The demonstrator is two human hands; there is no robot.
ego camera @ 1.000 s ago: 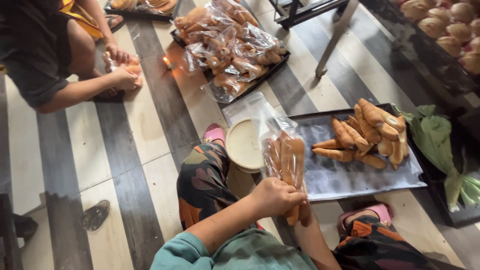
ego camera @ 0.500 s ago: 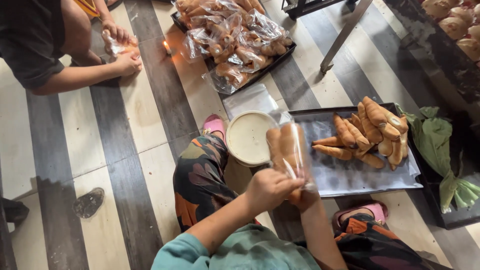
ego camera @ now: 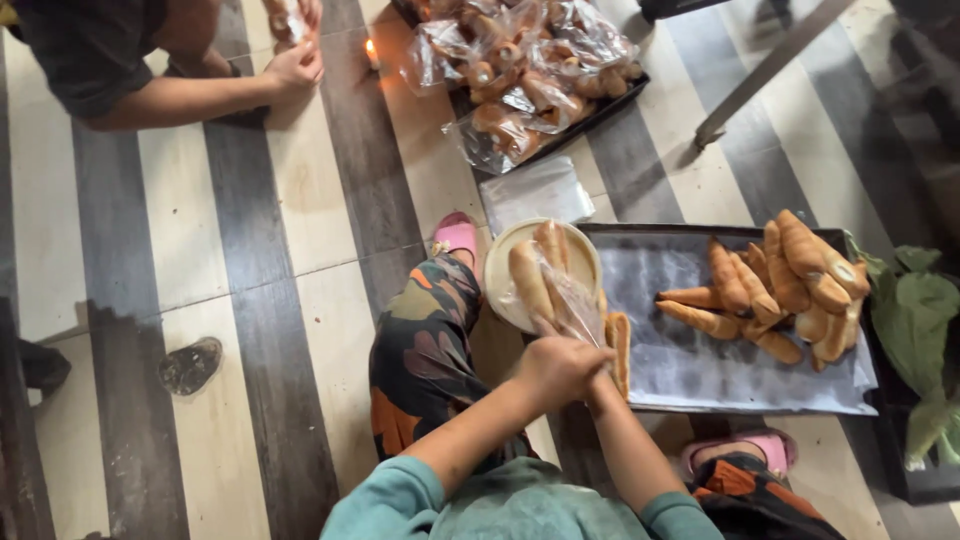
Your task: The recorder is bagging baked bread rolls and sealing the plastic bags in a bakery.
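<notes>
We see the left hand (ego camera: 556,368) and right hand (ego camera: 597,372) pinching a crinkled clear bag (ego camera: 562,290) of long golden rolls (ego camera: 530,280).

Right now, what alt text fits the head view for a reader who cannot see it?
A seated person's left hand and right hand hold a clear bag of bread rolls over a round bowl. Beside it, a dark tray holds loose rolls; another person's hand rests on the striped floor.
</notes>
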